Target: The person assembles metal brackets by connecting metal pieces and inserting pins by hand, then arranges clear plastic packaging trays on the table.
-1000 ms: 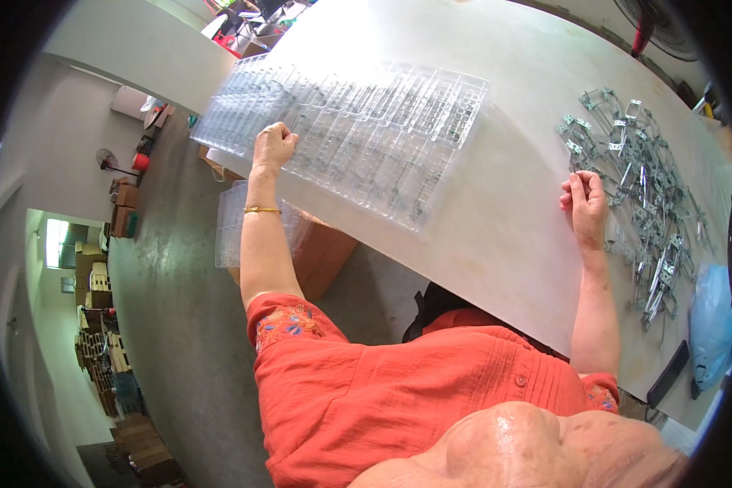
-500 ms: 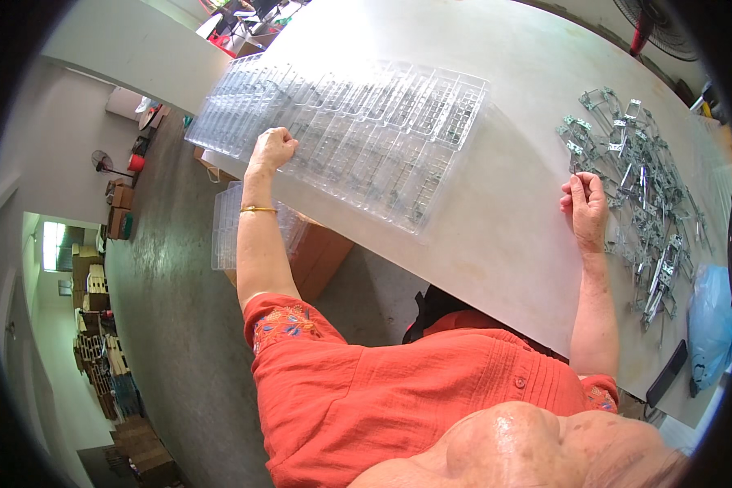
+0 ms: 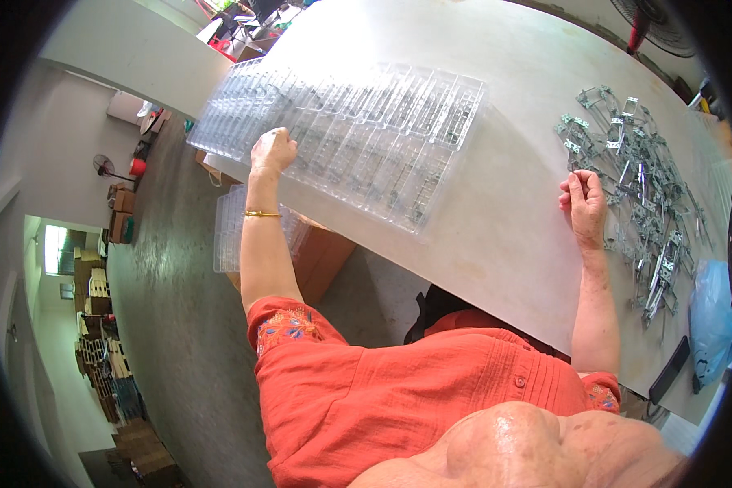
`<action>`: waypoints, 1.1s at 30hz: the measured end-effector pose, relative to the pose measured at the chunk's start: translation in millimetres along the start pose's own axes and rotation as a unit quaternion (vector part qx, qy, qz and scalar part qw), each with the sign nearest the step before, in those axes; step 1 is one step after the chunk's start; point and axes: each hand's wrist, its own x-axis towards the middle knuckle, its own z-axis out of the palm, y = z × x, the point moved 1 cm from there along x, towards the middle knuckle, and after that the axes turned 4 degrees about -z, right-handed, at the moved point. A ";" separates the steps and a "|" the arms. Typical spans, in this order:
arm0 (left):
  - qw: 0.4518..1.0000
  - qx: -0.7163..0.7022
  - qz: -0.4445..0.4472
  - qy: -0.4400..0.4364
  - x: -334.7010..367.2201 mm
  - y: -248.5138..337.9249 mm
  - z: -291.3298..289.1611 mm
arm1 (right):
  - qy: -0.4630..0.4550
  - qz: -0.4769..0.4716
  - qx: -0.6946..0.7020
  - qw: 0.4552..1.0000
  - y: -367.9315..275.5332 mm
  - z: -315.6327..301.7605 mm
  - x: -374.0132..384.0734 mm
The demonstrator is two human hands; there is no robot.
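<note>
At the near edge of a clear plastic tray with many narrow compartments, my left hand is closed like a fist. Its fingertips are hidden, so I cannot tell whether they grip the tray or a part in it. Small metal parts show through the tray's slots. My right hand is at the left side of a loose heap of metal wire-and-bracket parts. Thumb and forefinger are pinched together beside the heap's edge; anything between them is too small to make out.
All this is on a pale table. A blue plastic bag and a dark phone-like slab lie at the right edge. Below the left edge, more clear trays stand by a cardboard box. A fan stands far right.
Both hands keep almost the same places and closed shapes. The whole view has shifted very slightly; the tray and the metal heap lie as before.
</note>
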 end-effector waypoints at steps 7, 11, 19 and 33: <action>0.990 -0.086 0.059 0.099 -32.6 99.4 -60.5 | -0.004 0.005 0.006 1.000 0.4 0.1 -0.6; 0.947 -0.267 0.161 0.079 -77.2 167.2 -98.9 | -0.004 0.000 0.012 1.000 -0.4 2.5 -1.0; 0.673 -0.481 0.553 -0.098 -174.6 264.1 -186.9 | -0.004 -0.019 0.006 1.000 0.3 0.0 1.3; 0.559 -0.502 0.598 -0.280 -257.9 296.1 -231.4 | 0.002 -0.017 0.000 1.000 8.2 5.8 10.3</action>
